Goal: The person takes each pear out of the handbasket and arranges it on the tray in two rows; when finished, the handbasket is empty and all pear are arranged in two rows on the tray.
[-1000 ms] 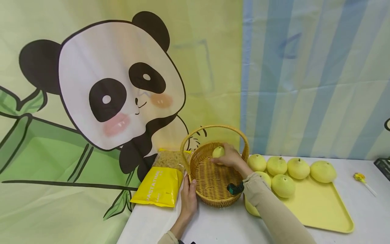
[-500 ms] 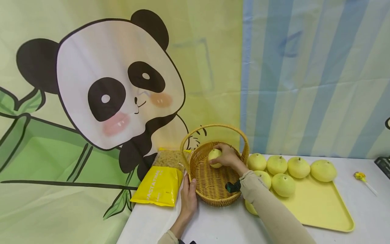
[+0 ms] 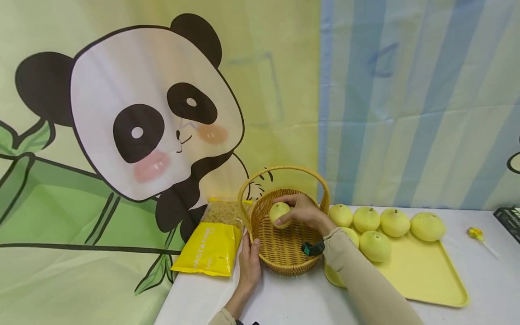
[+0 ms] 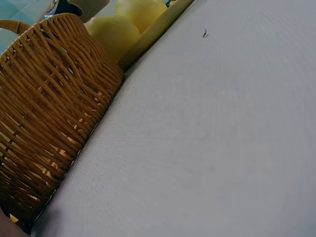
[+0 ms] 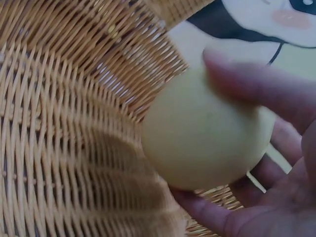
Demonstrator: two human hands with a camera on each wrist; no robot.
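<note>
A round, pale yellow-green pear [image 3: 280, 215] is in my right hand [image 3: 302, 211], thumb on one side and fingers on the other. That hand is inside the wicker basket [image 3: 280, 266], which has a tall arched handle. The right wrist view shows the pear close to the woven wall, the thumb and fingers curled about it. My left hand [image 3: 249, 264] lies against the basket's outer left side, fingers fairly straight. Only a sliver of it enters the left wrist view. Beside the basket, several more pears [image 3: 375, 246] sit on a yellow tray [image 3: 430, 275].
A yellow pasta bag [image 3: 213, 248] lies left of the basket. Past the tray are a lollipop [image 3: 476, 234] and a dark object [image 3: 508, 221] at the right edge. Behind the white table [image 3: 292, 302] hangs a panda-printed cloth [image 3: 280, 90].
My right hand has carried the pear left and slightly nearer within the basket. My left hand keeps its place against the basket side. The view has shifted slightly.
</note>
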